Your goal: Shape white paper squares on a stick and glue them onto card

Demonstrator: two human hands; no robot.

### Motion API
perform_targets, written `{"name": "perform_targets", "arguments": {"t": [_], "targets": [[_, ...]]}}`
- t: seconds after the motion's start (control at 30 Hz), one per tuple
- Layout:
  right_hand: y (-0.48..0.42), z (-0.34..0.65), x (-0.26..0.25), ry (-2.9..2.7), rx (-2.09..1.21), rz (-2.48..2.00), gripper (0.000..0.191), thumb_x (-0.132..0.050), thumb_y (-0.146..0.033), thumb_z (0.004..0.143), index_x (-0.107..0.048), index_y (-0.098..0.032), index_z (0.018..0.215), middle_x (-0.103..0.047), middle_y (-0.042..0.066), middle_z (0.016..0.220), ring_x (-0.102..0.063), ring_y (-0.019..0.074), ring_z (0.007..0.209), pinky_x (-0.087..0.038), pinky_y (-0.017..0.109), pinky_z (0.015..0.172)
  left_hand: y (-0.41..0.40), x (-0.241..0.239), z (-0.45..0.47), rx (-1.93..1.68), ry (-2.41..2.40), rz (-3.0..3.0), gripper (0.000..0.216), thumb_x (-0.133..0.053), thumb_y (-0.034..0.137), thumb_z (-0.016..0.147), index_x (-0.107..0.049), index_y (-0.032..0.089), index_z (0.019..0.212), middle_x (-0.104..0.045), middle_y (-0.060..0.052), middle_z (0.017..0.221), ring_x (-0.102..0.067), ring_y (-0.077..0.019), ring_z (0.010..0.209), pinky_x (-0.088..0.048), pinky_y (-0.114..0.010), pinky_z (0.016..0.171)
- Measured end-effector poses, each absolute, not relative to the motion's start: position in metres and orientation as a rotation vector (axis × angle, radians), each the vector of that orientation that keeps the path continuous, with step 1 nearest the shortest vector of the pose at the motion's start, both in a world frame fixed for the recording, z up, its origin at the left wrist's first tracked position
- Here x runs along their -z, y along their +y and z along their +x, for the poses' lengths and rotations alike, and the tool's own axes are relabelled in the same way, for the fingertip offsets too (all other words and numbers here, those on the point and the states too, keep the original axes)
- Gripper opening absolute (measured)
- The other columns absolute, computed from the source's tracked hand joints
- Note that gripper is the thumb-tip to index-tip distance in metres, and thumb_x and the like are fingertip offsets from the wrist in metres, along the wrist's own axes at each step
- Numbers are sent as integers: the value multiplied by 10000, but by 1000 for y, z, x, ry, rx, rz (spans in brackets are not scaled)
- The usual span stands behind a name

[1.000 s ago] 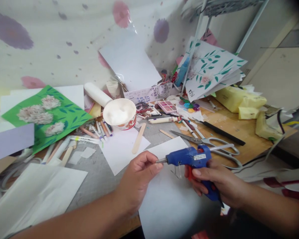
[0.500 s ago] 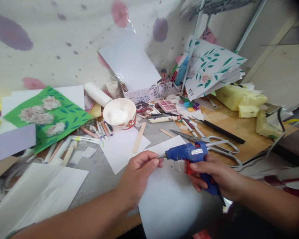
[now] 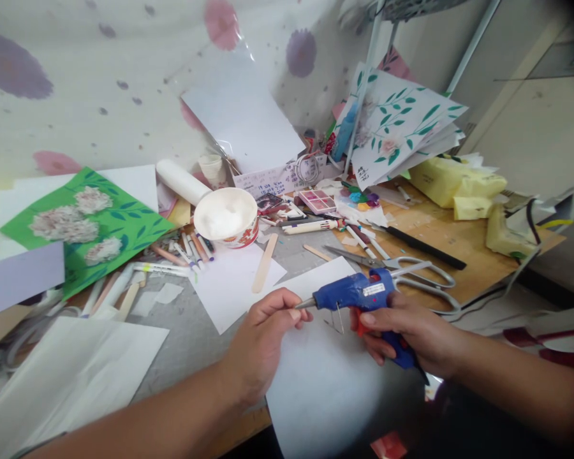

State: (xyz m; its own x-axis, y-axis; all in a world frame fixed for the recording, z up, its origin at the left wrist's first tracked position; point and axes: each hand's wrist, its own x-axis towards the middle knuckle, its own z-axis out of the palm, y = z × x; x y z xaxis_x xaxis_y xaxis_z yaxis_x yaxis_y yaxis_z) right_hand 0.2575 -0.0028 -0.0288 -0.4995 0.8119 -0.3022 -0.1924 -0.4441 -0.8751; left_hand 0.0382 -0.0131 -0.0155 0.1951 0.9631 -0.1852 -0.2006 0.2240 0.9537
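Over white sheet [image 3: 325, 389]: blue glue gun [image 3: 351, 291], R hand [image 3: 414, 328] wrapped round grip. L hand [image 3: 263, 335] pinched tight at nozzle [image 3: 306, 303] tip; can't tell if smth held. Vs 0.5s ago: pose ~same, tip work prob ongoing.

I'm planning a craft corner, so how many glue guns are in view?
1: the blue glue gun, gripped by the right hand, its nozzle at the left hand. Others may be hidden.

The glue gun [image 3: 347, 292] looks smooth plastic, its nozzle [image 3: 307, 303] bare metal.
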Motion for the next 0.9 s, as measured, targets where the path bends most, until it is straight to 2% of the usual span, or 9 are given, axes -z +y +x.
{"name": "perform_targets", "arguments": {"t": [0.23,0.37,0.5,0.73,0.9], "targets": [[-2,256,27,-1095,-1977,-988,261,-725,-358,686,-573,-152,641,-437,-67,410,-360,56,356,-430,226,438,-15,26,35,-1036,960,1042,118,-569,246,838,-609,187,744,-604,13,728,-515,-151,776,-339,-302,794],[-4,256,29,-1109,-1969,-1009,268,-729,-362,685,-571,-149,656,-427,-75,402,-360,53,353,-426,220,435,-16,32,34,-1034,963,1077,123,-622,282,834,-611,184,760,-607,19,741,-511,-140,773,-344,-281,767],[-4,256,32,-1133,-1961,-1032,278,-735,-375,683,-575,-148,710,-453,-72,403,-380,62,360,-420,221,441,-14,34,34,-1004,1034,1093,170,-674,327,792,-614,183,725,-602,26,689,-504,-136,717,-344,-266,702],[-4,255,30,-1175,-1943,-1053,314,-738,-410,669,-562,-154,721,-457,-73,390,-373,66,364,-410,226,448,-13,31,31,-950,1059,1199,258,-639,356,821,-667,177,637,-632,9,652,-530,-144,696,-357,-273,718],[-7,253,28,-1216,-1898,-1067,326,-750,-416,660,-566,-154,721,-467,-71,414,-402,72,392,-417,231,466,-16,29,30,-958,1030,1169,266,-630,354,810,-659,173,617,-610,2,597,-507,-136,600,-365,-267,613]]}}
